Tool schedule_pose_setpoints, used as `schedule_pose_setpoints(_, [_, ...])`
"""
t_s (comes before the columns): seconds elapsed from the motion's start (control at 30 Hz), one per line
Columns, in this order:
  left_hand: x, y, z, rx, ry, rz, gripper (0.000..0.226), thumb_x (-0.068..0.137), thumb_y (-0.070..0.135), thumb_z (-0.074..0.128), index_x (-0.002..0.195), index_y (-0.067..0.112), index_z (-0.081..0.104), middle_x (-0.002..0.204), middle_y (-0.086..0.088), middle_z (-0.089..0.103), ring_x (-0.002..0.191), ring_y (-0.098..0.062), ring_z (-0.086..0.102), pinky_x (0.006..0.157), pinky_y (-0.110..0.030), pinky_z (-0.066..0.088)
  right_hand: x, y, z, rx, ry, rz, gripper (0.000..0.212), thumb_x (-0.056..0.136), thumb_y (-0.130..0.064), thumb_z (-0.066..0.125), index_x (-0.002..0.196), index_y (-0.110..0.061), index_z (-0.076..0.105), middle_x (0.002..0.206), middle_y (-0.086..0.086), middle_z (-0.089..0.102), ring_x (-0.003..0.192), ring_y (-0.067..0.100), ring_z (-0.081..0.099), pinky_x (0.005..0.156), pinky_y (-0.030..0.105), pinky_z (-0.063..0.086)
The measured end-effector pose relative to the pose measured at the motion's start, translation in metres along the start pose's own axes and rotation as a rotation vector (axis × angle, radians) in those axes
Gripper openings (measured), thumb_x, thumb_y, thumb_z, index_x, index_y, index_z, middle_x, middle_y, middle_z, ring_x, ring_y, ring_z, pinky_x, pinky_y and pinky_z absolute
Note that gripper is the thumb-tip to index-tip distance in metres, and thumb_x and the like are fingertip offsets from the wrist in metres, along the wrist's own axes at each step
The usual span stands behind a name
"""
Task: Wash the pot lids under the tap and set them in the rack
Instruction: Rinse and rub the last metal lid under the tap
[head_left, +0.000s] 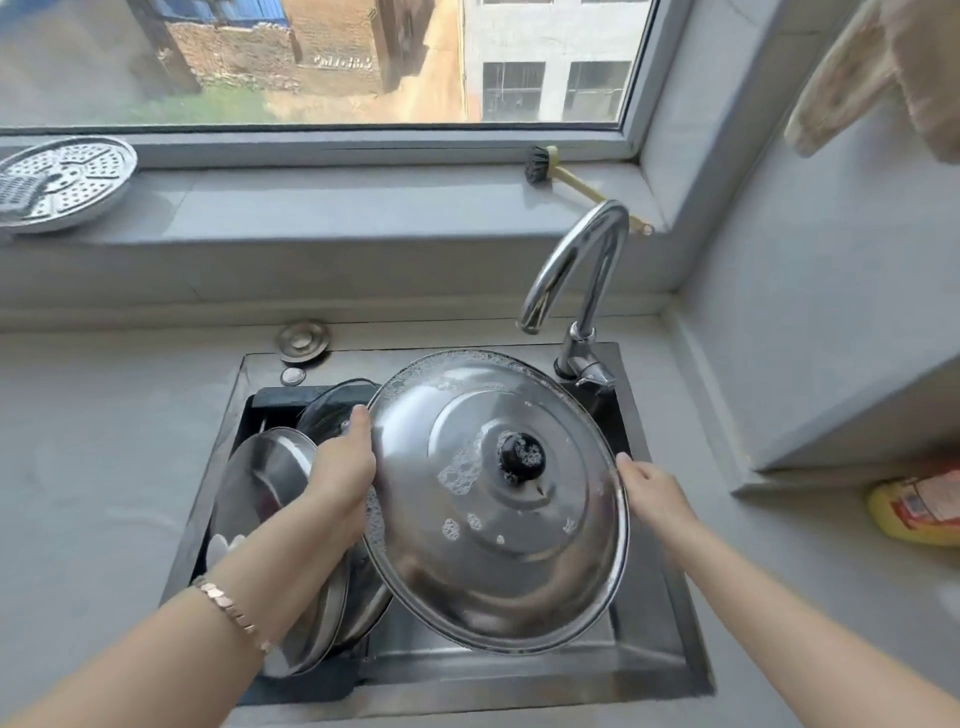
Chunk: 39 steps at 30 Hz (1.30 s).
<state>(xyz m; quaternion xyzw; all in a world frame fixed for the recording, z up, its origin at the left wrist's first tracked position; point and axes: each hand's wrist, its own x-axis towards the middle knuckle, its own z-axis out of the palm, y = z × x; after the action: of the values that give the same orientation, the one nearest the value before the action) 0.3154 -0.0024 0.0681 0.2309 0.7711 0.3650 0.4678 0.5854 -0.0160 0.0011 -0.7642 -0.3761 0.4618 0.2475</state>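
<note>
Large steel lid (498, 499), soapy, centre frame over the sink (670, 623); left hand (343, 467) and right hand (649, 488) fingers pinching opposite rims; risk: suds-slick edge slipping, striking lids (270, 478) racked lower left.

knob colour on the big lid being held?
Black, flecked with soap suds: knob at the centre of the steel lid. Head view.

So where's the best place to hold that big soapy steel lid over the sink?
By its rim, from opposite sides, as the left hand and right hand do. The big steel lid is wide, tilted and sudsy, and its black knob is covered in foam.
</note>
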Motion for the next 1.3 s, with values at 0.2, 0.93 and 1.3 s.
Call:
schedule_pose_setpoints(0.2, [-0.003, 0.012, 0.010, 0.039, 0.128, 0.031, 0.048, 0.099, 0.041, 0.035, 0.060, 0.014, 0.037, 0.066, 0.004, 0.033, 0.058, -0.006, 0.028, 0.053, -0.017, 0.021, 0.062, -0.042, 0.006, -0.077, 0.019, -0.029, 0.058, 0.090, -0.050, 0.046, 0.070, 0.003, 0.059, 0.067, 0.008, 0.058, 0.076, 0.029, 0.059, 0.081, 0.041, 0.050])
schedule_pose_setpoints(0.93, [0.013, 0.008, 0.023, 0.040, 0.154, 0.031, 0.048, 0.095, 0.049, 0.038, 0.074, 0.008, 0.051, 0.067, -0.002, 0.045, 0.061, -0.015, 0.038, 0.058, -0.027, 0.030, 0.135, -0.041, 0.027, -0.229, -0.099, 0.070, 0.022, 0.075, -0.035, 0.030, 0.061, -0.018, 0.036, 0.063, 0.003, 0.037, 0.054, 0.019, 0.035, 0.050, 0.025, 0.026])
schedule_pose_setpoints(1.3, [0.009, 0.009, 0.008, 0.024, 0.211, 0.059, 0.050, 0.097, 0.046, 0.037, 0.064, 0.009, 0.045, 0.063, -0.001, 0.040, 0.059, -0.016, 0.034, 0.053, -0.027, 0.026, 0.045, -0.078, 0.040, -0.171, -0.066, -0.241, 0.051, 0.090, -0.054, 0.041, 0.120, -0.014, 0.047, 0.098, -0.001, 0.056, 0.092, 0.023, 0.055, 0.079, 0.031, 0.040])
